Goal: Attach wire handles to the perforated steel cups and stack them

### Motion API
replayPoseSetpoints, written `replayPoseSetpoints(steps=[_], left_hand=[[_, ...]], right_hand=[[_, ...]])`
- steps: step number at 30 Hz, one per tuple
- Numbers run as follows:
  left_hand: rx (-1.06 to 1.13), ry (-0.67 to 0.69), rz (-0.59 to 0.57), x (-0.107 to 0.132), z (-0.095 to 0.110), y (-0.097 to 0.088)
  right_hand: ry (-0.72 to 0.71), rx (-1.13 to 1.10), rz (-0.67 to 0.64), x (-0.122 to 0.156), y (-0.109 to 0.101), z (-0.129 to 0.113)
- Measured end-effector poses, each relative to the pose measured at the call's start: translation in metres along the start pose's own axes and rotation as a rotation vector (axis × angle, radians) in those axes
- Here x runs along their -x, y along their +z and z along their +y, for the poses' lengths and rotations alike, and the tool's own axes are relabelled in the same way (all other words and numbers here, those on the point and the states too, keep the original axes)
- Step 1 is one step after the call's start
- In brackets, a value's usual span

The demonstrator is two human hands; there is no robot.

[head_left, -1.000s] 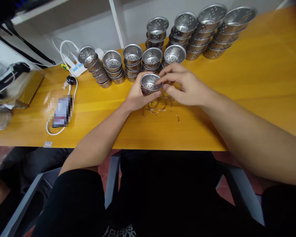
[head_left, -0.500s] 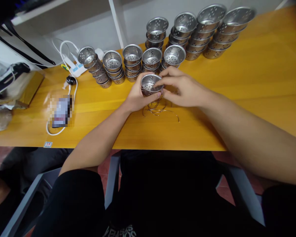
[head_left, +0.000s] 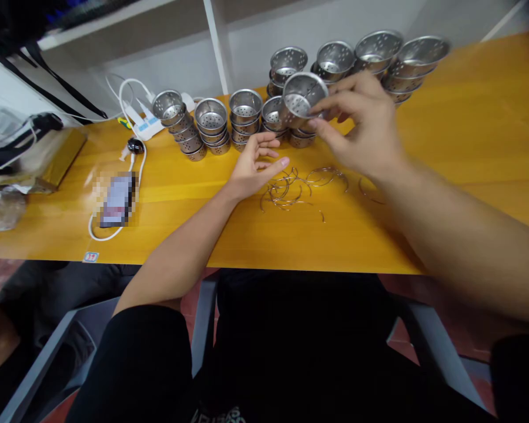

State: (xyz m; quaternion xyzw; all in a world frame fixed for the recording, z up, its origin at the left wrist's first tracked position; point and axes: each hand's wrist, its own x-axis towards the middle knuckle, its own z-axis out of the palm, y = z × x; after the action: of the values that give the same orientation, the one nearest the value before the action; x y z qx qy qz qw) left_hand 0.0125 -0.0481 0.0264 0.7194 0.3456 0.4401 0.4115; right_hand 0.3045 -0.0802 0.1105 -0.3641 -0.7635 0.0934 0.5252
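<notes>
My right hand grips a perforated metal cup by its right side, thumb low and fingers at the rim. The cup is slightly tilted, above or on the front-right stack of cups; whether it touches the stack I cannot tell. My left hand holds nothing, its fingers loosely curved and thumb apart, just in front of the front row. Several thin curved wires lie in a loose heap on the table beside it, with more wires to the right.
Stacks of similar cups stand along the back of the yellow table, with wider ones at the right. On the left are a phone with a white cable, a power strip and a cardboard box.
The cup that was between both hands has left my left hand. My right hand has carried it up and right to the front-right stack, while my left hand has opened.
</notes>
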Motion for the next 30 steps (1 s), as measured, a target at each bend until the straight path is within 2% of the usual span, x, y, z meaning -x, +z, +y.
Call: replayPoseSetpoints(steps=[2, 7, 12, 17, 20, 22, 26, 28, 30], left_hand=[[0.017, -0.015, 0.024, 0.000, 0.003, 0.001], [-0.013, -0.002, -0.015, 0.002, 0.007, 0.005], [-0.066, 0.043, -0.051, 0.003, 0.008, 0.002], [-0.100, 0.039, -0.053, 0.005, 0.012, 0.002], [-0.104, 0.042, -0.055, 0.006, 0.018, 0.004], [-0.093, 0.041, -0.062, 0.008, 0.021, 0.004], [-0.037, 0.031, -0.084, 0.009, 0.023, 0.003], [-0.018, 0.028, -0.095, 0.010, 0.021, 0.002], [-0.006, 0.030, -0.096, 0.010, 0.018, 0.002]], right_hand=[[-0.010, 0.091, 0.001, -0.014, -0.003, 0.016], [0.000, 0.179, -0.138, -0.046, 0.007, 0.051], [-0.002, 0.217, -0.157, -0.058, 0.028, 0.060], [0.056, 0.305, -0.234, -0.060, 0.034, 0.046], [0.104, 0.404, -0.260, -0.064, 0.029, 0.031], [0.082, 0.465, -0.220, -0.072, 0.021, 0.021], [0.044, 0.558, -0.126, -0.109, -0.001, -0.001], [0.118, 0.541, -0.191, -0.136, -0.008, -0.010], [0.240, 0.480, -0.314, -0.166, -0.008, -0.014]])
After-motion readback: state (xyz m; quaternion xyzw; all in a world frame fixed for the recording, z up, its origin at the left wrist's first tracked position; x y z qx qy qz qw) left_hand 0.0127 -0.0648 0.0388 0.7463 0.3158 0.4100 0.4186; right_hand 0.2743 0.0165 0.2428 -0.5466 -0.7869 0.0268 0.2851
